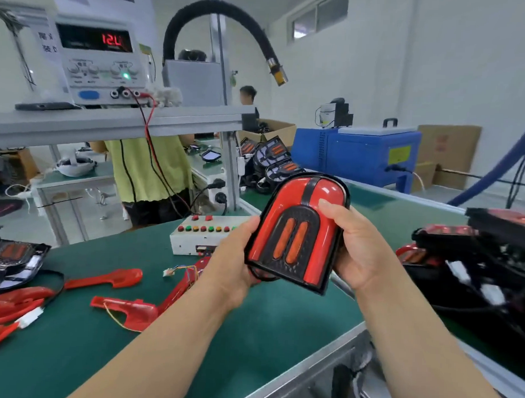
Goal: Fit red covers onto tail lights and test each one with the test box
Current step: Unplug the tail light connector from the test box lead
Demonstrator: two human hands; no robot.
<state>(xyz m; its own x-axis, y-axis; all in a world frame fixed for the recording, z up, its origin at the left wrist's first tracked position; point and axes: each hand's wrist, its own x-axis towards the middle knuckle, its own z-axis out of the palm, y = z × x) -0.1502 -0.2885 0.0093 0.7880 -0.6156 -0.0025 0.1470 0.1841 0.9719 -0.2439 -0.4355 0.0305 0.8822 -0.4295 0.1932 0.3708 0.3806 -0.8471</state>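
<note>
Tail light — glossy red cover, black centre, two orange bars — stands rounded end up, leaning right; my left hand and right hand curl round its sides.

Head-worn wide-angle view, facing forward and down, close over green bench

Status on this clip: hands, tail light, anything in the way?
Left hand and right hand both grip the tail light, red cover on, above the bench. Test box behind it, untouched. Path between looks open.
</note>
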